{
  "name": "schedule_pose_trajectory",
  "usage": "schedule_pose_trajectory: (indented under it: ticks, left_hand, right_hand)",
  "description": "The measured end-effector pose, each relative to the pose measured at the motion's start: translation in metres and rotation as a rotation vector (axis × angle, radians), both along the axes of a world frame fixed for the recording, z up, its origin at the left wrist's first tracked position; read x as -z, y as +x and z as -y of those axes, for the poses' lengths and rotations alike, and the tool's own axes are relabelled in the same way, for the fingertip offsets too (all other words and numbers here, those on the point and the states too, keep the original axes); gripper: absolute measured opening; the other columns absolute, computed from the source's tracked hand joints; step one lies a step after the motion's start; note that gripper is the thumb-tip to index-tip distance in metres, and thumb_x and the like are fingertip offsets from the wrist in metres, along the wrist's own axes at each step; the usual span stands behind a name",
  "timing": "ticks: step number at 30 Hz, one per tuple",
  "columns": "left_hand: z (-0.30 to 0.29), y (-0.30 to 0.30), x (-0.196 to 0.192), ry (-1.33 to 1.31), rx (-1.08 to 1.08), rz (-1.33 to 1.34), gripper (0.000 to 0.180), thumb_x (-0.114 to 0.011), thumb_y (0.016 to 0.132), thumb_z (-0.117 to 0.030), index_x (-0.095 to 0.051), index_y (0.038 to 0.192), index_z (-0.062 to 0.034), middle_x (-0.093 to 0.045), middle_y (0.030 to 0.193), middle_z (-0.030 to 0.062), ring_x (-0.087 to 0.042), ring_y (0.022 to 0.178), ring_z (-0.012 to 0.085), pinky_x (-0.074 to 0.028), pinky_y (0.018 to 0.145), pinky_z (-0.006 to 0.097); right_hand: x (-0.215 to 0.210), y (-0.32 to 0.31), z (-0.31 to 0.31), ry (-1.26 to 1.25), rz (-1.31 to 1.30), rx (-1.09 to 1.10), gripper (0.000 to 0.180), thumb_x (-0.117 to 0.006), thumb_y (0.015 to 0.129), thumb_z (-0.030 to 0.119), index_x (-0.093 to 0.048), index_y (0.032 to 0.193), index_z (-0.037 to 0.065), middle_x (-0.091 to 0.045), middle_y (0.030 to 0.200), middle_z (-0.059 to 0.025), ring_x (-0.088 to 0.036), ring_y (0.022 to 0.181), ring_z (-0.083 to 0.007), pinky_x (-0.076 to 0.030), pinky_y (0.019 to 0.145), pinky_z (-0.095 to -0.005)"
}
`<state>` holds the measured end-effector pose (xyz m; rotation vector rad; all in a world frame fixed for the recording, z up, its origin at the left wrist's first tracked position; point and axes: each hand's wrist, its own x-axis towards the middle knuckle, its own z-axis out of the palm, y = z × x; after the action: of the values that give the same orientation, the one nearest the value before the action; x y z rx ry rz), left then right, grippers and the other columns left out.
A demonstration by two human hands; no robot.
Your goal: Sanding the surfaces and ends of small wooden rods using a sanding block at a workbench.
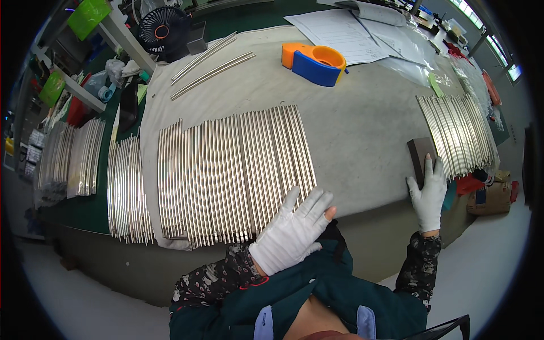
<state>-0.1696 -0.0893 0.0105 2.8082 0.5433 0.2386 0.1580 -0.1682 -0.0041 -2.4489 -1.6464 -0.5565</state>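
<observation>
A wide row of thin, shiny metal rods [226, 175] lies side by side on the grey cloth before me. My left hand [292, 232], in a white glove with one bare fingertip showing, rests at the near right corner of this row, fingers stretched out and gripping nothing. At the right, my gloved right hand [429, 195] has its fingers extended against a dark rectangular block [419, 156]. Its fingertips lie along the block's near right side, beside a second batch of rods [456, 136]. Part of the block is hidden under the hand.
Several loose rods [212, 73] lie at the far left of the cloth. An orange and blue tape dispenser [323, 73] stands near papers [340, 34]. More rods [129, 192] and wrapped bundles [85, 161] sit left, with a black fan [161, 31] behind.
</observation>
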Motion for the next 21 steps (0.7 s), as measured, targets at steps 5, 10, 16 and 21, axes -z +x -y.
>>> schedule_pose_trajectory:
  ticks: [5, 10, 16, 21]
  left_hand:
    - [-0.001, 0.002, 0.001, -0.005, 0.004, 0.002, 0.070, -0.073, 0.070, -0.035, -0.050, 0.126, -0.0001, -0.041, 0.137, 0.0156, -0.037, 0.130, 0.0307, -0.028, 0.106, 0.052]
    - [0.008, -0.019, 0.009, 0.066, 0.218, 0.133, 0.055, -0.069, 0.075, -0.025, -0.053, 0.122, -0.0019, -0.050, 0.129, 0.0113, -0.047, 0.122, 0.0269, -0.038, 0.100, 0.049]
    - [0.014, -0.035, 0.003, 0.159, 0.108, 0.254, 0.027, -0.063, 0.083, -0.013, -0.059, 0.106, 0.0002, -0.060, 0.110, 0.0109, -0.057, 0.103, 0.0251, -0.049, 0.087, 0.039]
    - [0.017, -0.032, -0.002, 0.223, 0.093, 0.296, 0.016, -0.063, 0.085, -0.010, -0.061, 0.098, -0.0005, -0.064, 0.103, 0.0108, -0.062, 0.095, 0.0254, -0.052, 0.079, 0.038]
  right_hand:
    - [-0.005, 0.000, -0.002, -0.003, -0.006, -0.012, 0.065, -0.068, 0.077, 0.024, -0.045, 0.133, -0.002, -0.046, 0.128, -0.0298, -0.048, 0.115, -0.0442, -0.040, 0.097, -0.0477]
    - [-0.015, 0.013, -0.013, 0.213, -0.017, -0.130, 0.053, -0.063, 0.080, 0.010, -0.049, 0.130, -0.001, -0.051, 0.125, -0.0235, -0.053, 0.108, -0.0386, -0.042, 0.094, -0.0439]
    - [-0.043, -0.020, -0.098, 0.168, -0.027, -0.409, 0.051, -0.069, 0.075, 0.017, -0.056, 0.122, 0.002, -0.053, 0.125, -0.0220, -0.052, 0.110, -0.0379, -0.044, 0.093, -0.0432]
    - [-0.062, 0.007, -0.186, 0.282, 0.315, -0.189, 0.060, -0.065, 0.082, 0.042, -0.053, 0.130, 0.007, -0.046, 0.136, -0.0229, -0.044, 0.126, -0.0375, -0.041, 0.099, -0.0461]
